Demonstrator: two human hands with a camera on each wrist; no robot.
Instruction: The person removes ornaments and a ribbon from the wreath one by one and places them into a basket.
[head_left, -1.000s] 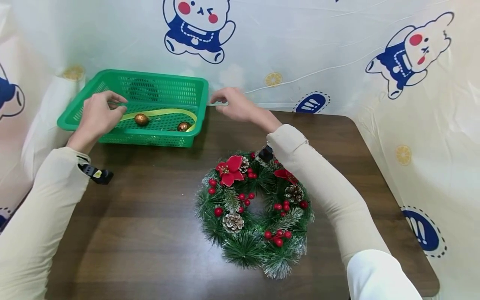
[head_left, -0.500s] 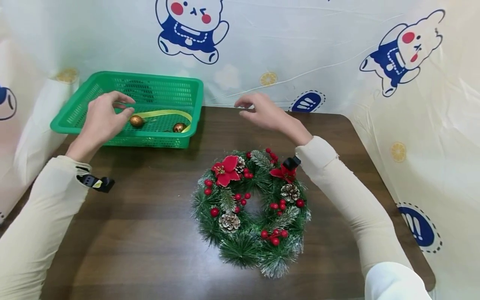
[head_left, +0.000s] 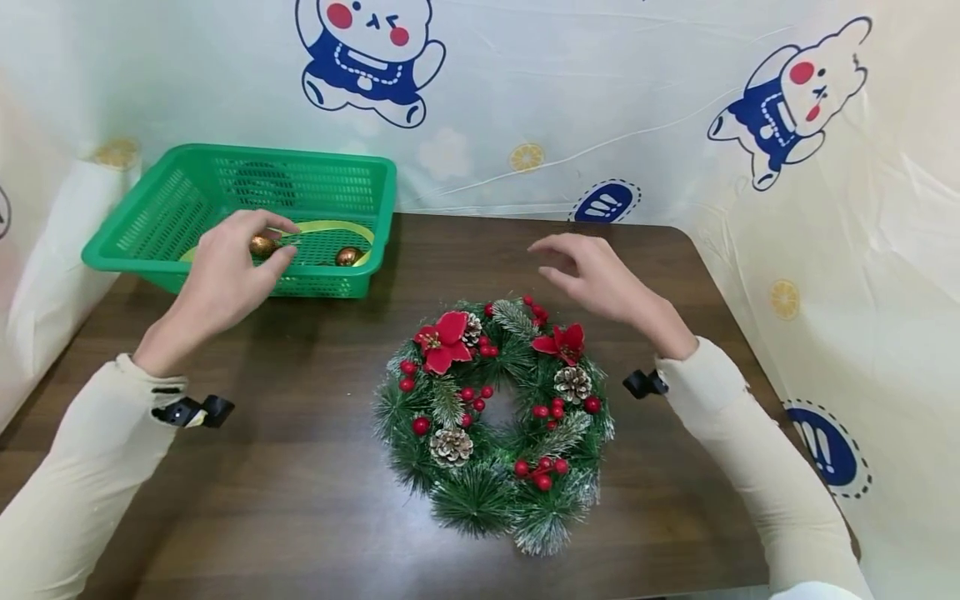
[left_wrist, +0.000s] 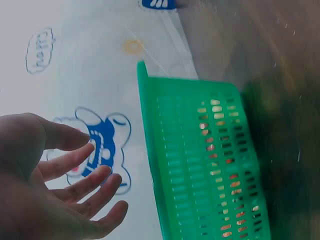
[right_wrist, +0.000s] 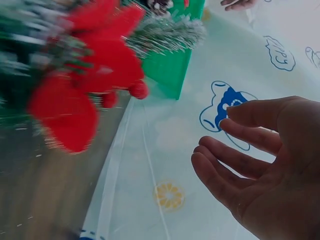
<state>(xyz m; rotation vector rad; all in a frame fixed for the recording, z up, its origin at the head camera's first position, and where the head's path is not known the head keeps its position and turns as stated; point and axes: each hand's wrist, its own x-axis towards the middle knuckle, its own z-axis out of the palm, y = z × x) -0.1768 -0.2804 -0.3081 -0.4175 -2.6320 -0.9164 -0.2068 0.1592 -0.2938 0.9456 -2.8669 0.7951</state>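
Observation:
A round green wreath [head_left: 480, 500] lies on the table, dressed with red flowers [head_left: 445, 342], red berries and pine cones [head_left: 452, 447]. My left hand [head_left: 232, 271] hovers over the front of a green basket [head_left: 322, 286], fingers loosely bent and holding nothing. In that basket lie a yellow ribbon [head_left: 330, 226] and copper-coloured balls [head_left: 348, 256], one partly behind the left fingers. Beyond the wreath's upper right side, my right hand [head_left: 600, 275] is raised with relaxed fingers. The right wrist view shows its palm [right_wrist: 280, 170] bare, and the left palm [left_wrist: 25, 175] is likewise bare.
The dark wooden table [head_left: 285, 467] reaches a pale patterned sheet [head_left: 487, 83] at the back and right. The basket stands at the table's back left against that sheet. Black wrist cameras [head_left: 197, 412] stick out from both sleeves.
My right hand has drawn away from the basket's right side, moving right and nearer to me. The left hand has shifted slightly right and down. The wreath stays in place.

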